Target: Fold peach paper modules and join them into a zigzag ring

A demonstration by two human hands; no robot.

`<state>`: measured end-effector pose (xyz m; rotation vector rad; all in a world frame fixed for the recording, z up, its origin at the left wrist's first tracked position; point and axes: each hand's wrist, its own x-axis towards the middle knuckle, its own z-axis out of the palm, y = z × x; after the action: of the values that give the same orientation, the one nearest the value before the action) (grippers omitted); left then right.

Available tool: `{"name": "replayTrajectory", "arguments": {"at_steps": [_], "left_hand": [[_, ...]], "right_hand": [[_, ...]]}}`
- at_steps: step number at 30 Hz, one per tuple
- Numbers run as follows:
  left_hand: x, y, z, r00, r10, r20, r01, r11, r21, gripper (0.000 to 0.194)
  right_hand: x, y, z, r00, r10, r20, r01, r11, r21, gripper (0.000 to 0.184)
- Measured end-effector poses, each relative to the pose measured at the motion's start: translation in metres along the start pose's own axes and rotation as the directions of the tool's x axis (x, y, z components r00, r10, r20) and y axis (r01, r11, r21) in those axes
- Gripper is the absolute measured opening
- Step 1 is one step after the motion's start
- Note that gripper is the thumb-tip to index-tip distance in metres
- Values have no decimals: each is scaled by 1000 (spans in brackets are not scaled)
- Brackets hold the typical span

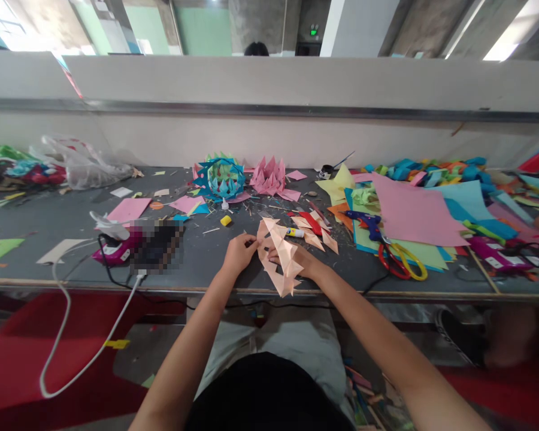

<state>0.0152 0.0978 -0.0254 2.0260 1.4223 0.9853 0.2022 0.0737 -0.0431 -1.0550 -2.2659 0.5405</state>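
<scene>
A peach folded-paper ring with pointed tips stands at the table's near edge between my hands. My left hand is closed, with thumb and forefinger pinching the ring's left edge. My right hand reaches into the ring from the right; its fingertips press on the paper inside, and part of the hand is hidden behind the points. Just beyond lie a glue stick, a red strip and loose peach folded pieces. A yellow cap rests farther left.
Behind stand a blue-green paper ring and a pink spiky one. To the right are scissors, a blue glue gun and paper sheets. A cabled magenta box sits left, beside a pixelated dark object.
</scene>
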Motion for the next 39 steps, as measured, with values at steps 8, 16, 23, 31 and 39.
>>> {"name": "replayTrajectory", "arguments": {"at_steps": [8, 16, 23, 31, 39], "left_hand": [[0, 0, 0, 1000, 2, 0, -2, 1000, 0, 18], [0, 0, 0, 1000, 8, 6, -8, 1000, -6, 18], [1, 1, 1, 1000, -9, 5, 9, 1000, -8, 18], [0, 3, 0, 1000, -11, 7, 11, 1000, -4, 18], [1, 1, 2, 1000, -12, 2, 12, 1000, -11, 19]], "right_hand": [[0, 2, 0, 998, -63, 17, 64, 997, -38, 27], [-2, -1, 2, 997, -78, 16, 79, 992, -99, 27], [-1, -1, 1, 996, -76, 49, 82, 988, -132, 26], [-3, 0, 2, 994, -85, 63, 95, 978, -184, 31], [-3, 3, 5, 992, -117, 48, 126, 965, -232, 25]]}}
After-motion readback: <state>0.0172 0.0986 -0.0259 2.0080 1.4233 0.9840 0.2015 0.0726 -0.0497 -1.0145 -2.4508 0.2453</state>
